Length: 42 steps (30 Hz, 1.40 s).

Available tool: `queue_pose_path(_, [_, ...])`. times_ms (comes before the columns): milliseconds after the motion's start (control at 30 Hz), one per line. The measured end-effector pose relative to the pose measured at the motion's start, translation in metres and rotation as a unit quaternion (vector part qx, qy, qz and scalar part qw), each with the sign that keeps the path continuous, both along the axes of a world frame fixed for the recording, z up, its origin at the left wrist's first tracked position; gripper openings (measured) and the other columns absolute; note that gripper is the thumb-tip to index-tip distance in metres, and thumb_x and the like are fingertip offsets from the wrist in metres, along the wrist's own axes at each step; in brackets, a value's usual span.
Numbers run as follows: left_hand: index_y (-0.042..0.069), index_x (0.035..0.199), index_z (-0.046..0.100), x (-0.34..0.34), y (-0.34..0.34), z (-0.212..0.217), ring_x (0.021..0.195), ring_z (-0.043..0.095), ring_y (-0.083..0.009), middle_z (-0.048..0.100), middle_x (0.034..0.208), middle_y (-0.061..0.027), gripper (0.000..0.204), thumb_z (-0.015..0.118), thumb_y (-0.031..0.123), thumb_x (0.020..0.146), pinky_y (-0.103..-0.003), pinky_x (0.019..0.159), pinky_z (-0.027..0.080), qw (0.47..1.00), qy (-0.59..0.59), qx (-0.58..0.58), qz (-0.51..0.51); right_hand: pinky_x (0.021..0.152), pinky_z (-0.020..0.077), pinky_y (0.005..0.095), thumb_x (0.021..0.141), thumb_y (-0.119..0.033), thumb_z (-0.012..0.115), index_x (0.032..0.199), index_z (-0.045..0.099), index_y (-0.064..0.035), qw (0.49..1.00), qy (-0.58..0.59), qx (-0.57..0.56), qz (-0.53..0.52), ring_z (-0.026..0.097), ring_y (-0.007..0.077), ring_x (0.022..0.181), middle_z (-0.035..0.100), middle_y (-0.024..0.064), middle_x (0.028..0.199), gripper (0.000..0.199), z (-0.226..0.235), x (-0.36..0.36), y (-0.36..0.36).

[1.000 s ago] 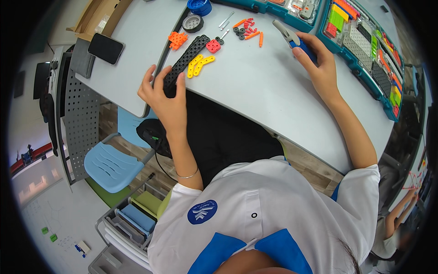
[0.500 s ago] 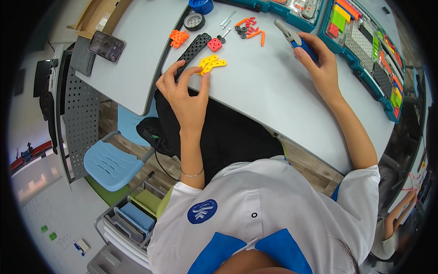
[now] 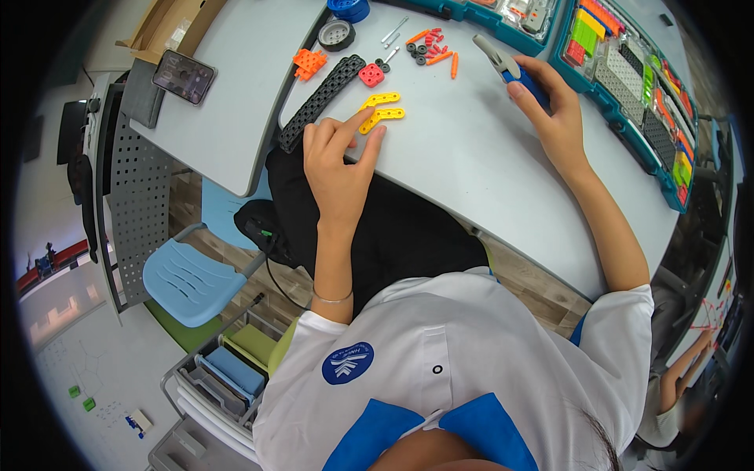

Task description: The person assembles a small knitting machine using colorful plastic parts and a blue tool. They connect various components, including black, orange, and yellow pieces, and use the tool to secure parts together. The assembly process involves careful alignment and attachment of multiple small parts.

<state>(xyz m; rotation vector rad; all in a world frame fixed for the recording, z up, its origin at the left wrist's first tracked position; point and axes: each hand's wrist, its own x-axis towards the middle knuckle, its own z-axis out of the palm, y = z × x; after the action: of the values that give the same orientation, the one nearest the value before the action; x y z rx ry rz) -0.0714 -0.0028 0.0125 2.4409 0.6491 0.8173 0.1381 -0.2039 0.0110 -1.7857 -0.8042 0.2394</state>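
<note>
While I lean over the pale grey table (image 3: 487, 180), my left hand (image 3: 339, 169) lies just above the middle of the frame with its fingers spread flat and closed on nothing; the index finger and the one beside it press down on 2 yellow angled plastic brackets with holes (image 3: 382, 110), which sit side by side on the tabletop near the upper centre. Just left of my hand, a long black perforated plastic strip (image 3: 322, 100) runs diagonally along the table edge, its lower end close to my thumb side. Above the brackets sit a small red square plastic block (image 3: 371, 74) and, further left, an orange plastic connector piece (image 3: 309, 61). A grey rubber wheel (image 3: 336, 34) rests near the top of the frame, with a blue round part (image 3: 348, 7) just above it. A scatter of small orange pegs and dark round bits (image 3: 433, 49) lies at the upper centre, well apart from my left hand.

My right hand (image 3: 554, 118), in the upper right, is wrapped around the blue handle of a small pair of pliers with grey metal jaws (image 3: 506, 64); the jaws point toward the upper left, close to the pegs. Beyond it, a teal plastic parts tray with coloured pieces (image 3: 628, 86) curves along the right edge. A dark phone (image 3: 183, 76) lies at the upper left.
</note>
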Motion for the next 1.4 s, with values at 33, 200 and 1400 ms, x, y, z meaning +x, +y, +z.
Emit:
queue_pose_path(33, [0.010, 0.103, 0.078, 0.001, 0.000, 0.000, 0.075, 0.044, -0.0165, 0.048, 0.076, -0.0014, 0.026, 0.082, 0.011, 0.078, -0.032, 0.070, 0.038, 1.000, 0.003, -0.008, -0.002, 0.082, 0.0456, 0.0232, 0.090, -0.034, 0.074, 0.119, 0.066, -0.0075, 1.000, -0.001, 0.001, 0.001, 0.056, 0.0097, 0.090, 0.064, 0.0020, 0.098, 0.040, 0.000, 0.000, 0.000])
queue_pose_path(200, [0.011, 0.101, 0.079, 0.002, 0.001, -0.001, 0.078, 0.048, -0.0171, 0.054, 0.080, -0.0022, 0.023, 0.080, 0.009, 0.079, -0.031, 0.074, 0.042, 1.000, -0.006, 0.013, -0.020, 0.082, 0.0458, 0.0233, 0.090, -0.034, 0.074, 0.120, 0.066, -0.0074, 1.000, -0.014, 0.003, 0.003, 0.057, 0.0099, 0.090, 0.064, 0.0022, 0.098, 0.040, 0.001, 0.000, 0.000])
queue_pose_path(1400, [0.008, 0.102, 0.076, 0.002, 0.010, 0.004, 0.096, 0.054, -0.0235, 0.060, 0.099, -0.0061, 0.024, 0.081, 0.013, 0.079, -0.036, 0.084, 0.045, 1.000, 0.017, 0.008, -0.001, 0.084, 0.0462, 0.0244, 0.090, -0.034, 0.074, 0.120, 0.066, -0.0076, 1.000, -0.006, -0.008, 0.007, 0.058, 0.0104, 0.093, 0.065, 0.0025, 0.100, 0.041, 0.001, 0.000, 0.000])
